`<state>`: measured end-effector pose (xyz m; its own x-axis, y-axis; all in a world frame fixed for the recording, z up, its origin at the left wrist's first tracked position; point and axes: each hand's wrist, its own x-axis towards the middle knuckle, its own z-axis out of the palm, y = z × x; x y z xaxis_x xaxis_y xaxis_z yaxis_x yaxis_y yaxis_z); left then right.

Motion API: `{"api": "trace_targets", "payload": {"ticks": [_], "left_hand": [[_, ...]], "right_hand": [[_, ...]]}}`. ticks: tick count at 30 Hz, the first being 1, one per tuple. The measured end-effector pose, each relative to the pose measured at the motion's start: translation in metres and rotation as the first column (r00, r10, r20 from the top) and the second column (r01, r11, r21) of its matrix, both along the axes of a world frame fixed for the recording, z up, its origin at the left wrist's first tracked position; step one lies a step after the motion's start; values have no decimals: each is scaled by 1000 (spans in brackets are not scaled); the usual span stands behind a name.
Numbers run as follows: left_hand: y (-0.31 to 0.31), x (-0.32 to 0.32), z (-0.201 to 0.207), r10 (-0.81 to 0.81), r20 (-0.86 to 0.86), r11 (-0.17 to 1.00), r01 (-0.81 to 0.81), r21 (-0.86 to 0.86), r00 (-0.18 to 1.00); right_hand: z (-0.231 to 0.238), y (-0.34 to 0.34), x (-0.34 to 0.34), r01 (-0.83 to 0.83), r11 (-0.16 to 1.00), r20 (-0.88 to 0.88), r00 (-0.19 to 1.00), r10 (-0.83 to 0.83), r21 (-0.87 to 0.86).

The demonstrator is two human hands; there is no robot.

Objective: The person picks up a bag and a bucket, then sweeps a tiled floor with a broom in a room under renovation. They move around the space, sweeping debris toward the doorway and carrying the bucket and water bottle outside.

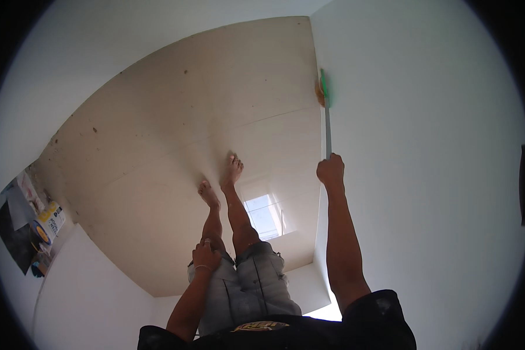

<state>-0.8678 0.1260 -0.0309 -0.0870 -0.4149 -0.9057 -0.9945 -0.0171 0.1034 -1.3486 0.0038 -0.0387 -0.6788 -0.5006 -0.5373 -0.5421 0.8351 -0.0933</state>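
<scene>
My right hand (331, 170) is closed around the grey handle (328, 131) of a broom. The broom's green head (324, 85) with brown bristles (319, 93) is at the foot of the right wall, where wall and floor meet. Bent down on my left, my left hand (206, 255) rests on my leg near the hem of my grey shorts (239, 286). It holds no visible thing, and its fingers lie against the leg. My bare feet (234, 167) stand on the beige floor (175, 116).
White walls (420, 146) close in the floor on the right and far side. At the far left lie a white and yellow tub (49, 221), a black sheet (11, 236) and other clutter. Dark specks (95, 129) dot the floor. A bright window reflection (263, 217) shows beside my legs.
</scene>
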Motion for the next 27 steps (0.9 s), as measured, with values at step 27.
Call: {"api": "trace_targets", "payload": {"ticks": [27], "left_hand": [[-74, 10, 31, 237, -124, 967, -246, -62, 964]], "right_hand": [[53, -146, 357, 181, 938, 813, 468, -346, 296]]}}
